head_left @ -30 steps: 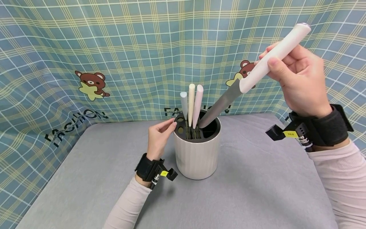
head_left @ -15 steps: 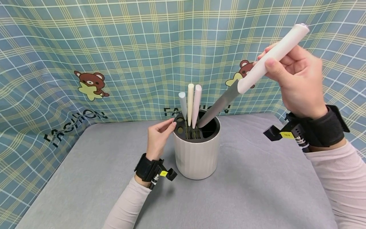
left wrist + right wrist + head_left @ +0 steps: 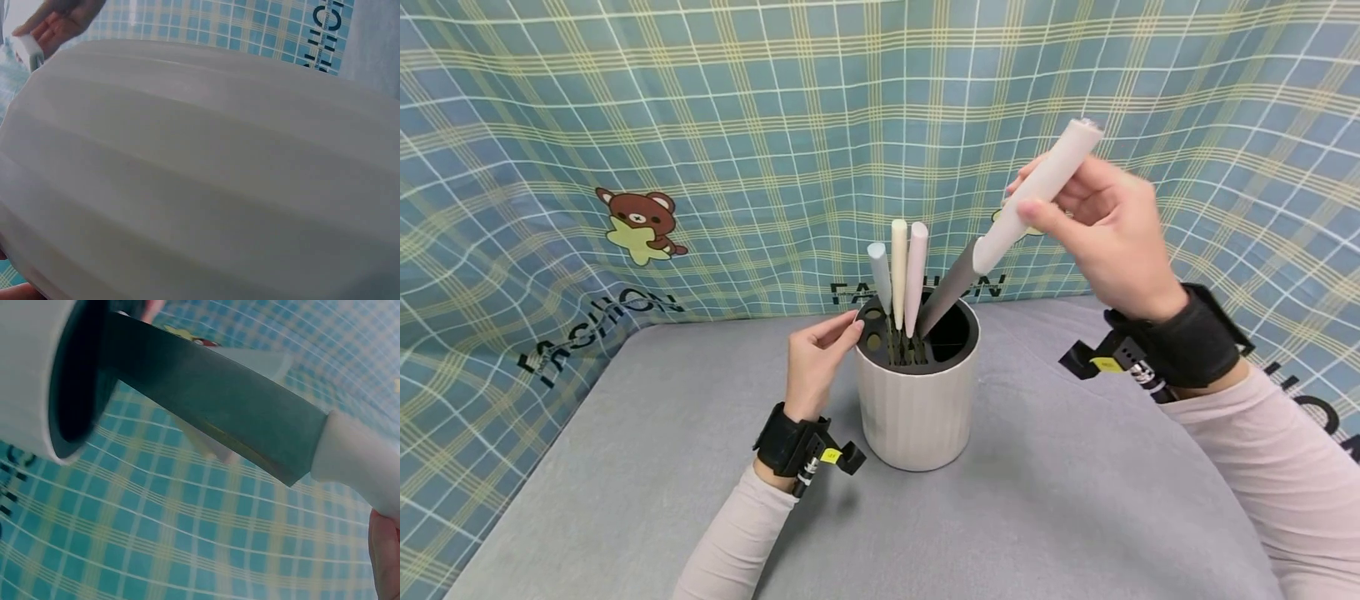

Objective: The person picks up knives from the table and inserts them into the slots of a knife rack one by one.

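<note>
A round white ribbed knife holder (image 3: pixel 917 421) with a black slotted top stands on the grey cloth. My left hand (image 3: pixel 815 360) pinches its left rim between thumb and fingers. On the right, my right hand (image 3: pixel 1116 237) grips the white handle of a broad kitchen knife (image 3: pixel 953 285). The knife leans steeply down to the left, its tip hidden at the slots beside the pink handle. In the right wrist view the wide blade (image 3: pixel 231 403) runs into the holder's opening. Knives with blue (image 3: pixel 880 275), yellow (image 3: pixel 898 271) and pink (image 3: pixel 916 275) handles stand in the slots.
Blue checked fabric (image 3: pixel 760 150) with printed bears rises behind and on both sides of the grey cloth (image 3: pixel 647 467). The holder's top has two round holes at its left and a larger dark opening (image 3: pixel 951 333) at its right.
My right hand has moved left and down with the knife, which now stands steeper, its blade showing shorter above the holder. My left hand stays on the rim.
</note>
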### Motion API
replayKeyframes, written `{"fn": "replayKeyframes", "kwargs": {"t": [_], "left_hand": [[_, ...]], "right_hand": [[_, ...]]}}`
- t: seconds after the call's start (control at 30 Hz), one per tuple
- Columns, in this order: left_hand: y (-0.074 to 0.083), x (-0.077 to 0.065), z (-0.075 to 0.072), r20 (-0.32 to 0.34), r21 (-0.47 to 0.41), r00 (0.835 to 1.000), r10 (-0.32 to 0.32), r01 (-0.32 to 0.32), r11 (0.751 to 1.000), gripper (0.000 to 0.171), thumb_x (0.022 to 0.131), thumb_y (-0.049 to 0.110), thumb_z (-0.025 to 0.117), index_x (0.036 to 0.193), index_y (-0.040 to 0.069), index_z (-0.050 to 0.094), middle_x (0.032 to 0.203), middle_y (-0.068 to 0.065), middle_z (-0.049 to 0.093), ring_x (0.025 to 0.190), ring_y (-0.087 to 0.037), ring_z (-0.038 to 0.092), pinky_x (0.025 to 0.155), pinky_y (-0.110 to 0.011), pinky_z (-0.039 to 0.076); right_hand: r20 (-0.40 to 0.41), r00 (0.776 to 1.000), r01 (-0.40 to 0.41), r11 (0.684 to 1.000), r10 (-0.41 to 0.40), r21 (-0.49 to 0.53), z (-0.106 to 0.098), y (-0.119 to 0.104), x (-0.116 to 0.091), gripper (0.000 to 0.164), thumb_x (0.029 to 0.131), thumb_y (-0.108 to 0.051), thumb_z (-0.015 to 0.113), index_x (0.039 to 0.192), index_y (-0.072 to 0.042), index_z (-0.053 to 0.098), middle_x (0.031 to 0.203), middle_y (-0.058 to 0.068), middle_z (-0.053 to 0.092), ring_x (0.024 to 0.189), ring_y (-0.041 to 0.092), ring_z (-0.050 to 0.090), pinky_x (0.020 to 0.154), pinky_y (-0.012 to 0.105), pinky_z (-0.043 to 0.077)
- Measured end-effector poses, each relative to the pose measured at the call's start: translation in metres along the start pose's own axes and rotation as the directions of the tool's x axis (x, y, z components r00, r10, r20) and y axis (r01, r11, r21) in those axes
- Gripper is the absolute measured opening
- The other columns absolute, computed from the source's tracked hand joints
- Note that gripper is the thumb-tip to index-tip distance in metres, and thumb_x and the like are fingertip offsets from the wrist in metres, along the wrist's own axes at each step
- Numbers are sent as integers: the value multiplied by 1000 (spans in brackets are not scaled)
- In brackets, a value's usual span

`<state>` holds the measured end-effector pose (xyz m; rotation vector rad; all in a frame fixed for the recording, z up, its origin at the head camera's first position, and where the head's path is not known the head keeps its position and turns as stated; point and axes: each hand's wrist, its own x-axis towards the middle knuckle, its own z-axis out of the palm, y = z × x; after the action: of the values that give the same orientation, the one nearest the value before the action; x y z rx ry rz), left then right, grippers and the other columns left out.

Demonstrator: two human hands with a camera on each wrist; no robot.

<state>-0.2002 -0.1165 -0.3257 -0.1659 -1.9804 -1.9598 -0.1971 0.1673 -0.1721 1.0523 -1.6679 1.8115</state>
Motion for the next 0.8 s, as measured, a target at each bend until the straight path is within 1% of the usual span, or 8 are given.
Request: {"fn": "replayKeyframes", "kwargs": {"t": [0.07, 0.1, 0.23, 0.43, 0.53, 0.63, 0.7, 0.8], "left_hand": [[0, 0, 1, 2, -2, 1000, -3, 3, 1000, 28, 90, 9, 70, 117, 0, 70, 117, -19, 68, 96, -11, 68, 87, -24, 58], [0, 0, 1, 2, 1, 1000, -4, 4, 1000, 29, 90, 10, 70, 117, 0, 70, 117, -19, 68, 96, -11, 68, 87, -24, 58], [0, 0, 2, 7, 7, 1000, 4, -4, 1000, 30, 90, 10, 70, 118, 0, 70, 118, -20, 68, 98, -13, 68, 88, -24, 57], [-1, 1, 1, 6, 12, 1000, 7, -7, 1000, 30, 90, 9, 70, 118, -1, 69, 118, -21, 67, 96, -10, 68, 87, -22, 57], [-1, 1, 0, 3, 15, 1000, 3, -3, 1000, 30, 90, 10, 70, 118, -1, 69, 118, -21, 67, 95, -8, 68, 86, -21, 57], [-1, 1, 0, 4, 16, 1000, 2, -2, 1000, 30, 90, 10, 70, 118, 0, 69, 118, -21, 67, 94, -7, 68, 85, -21, 58], [-2, 1, 0, 6, 20, 1000, 4, -4, 1000, 30, 90, 10, 70, 118, 0, 69, 118, -21, 67, 93, -6, 68, 85, -22, 58], [-2, 1, -1, 5, 21, 1000, 4, -5, 1000, 30, 90, 10, 69, 119, -1, 69, 118, -21, 67, 93, -5, 68, 86, -22, 58]], "right_hand": [[12, 1000, -18, 1000, 18, -22, 3, 5, -1, 23, 85, 13, 65, 108, 9, 66, 101, 14, 69, 94, 21, 68, 82, 23, 57], [13, 999, -31, 999, 32, -25, 4, 7, -2, 24, 85, 12, 65, 108, 8, 67, 101, 14, 68, 95, 21, 67, 83, 23, 57], [28, 998, -51, 998, 52, -41, 6, 10, -3, 26, 85, 12, 65, 110, 5, 67, 103, 15, 68, 96, 21, 67, 84, 23, 56], [39, 996, -72, 995, 75, -73, 8, 15, -5, 28, 86, 11, 65, 114, 7, 65, 105, 12, 68, 101, 20, 66, 89, 23, 56], [42, 996, -78, 994, 81, -72, 9, 17, -5, 29, 85, 10, 67, 114, 8, 65, 105, 11, 69, 101, 20, 66, 90, 24, 56], [58, 995, -81, 993, 86, -91, 9, 19, -7, 27, 85, 8, 69, 112, 6, 67, 104, 9, 69, 101, 18, 66, 90, 22, 55], [73, 993, -87, 989, 96, -119, 10, 21, -8, 27, 86, 6, 69, 112, 5, 67, 105, 8, 68, 101, 16, 67, 90, 21, 55], [86, 989, -99, 976, 117, -194, 12, 24, -11, 27, 87, 4, 69, 114, 5, 67, 106, 7, 68, 101, 13, 67, 89, 21, 55]]}}
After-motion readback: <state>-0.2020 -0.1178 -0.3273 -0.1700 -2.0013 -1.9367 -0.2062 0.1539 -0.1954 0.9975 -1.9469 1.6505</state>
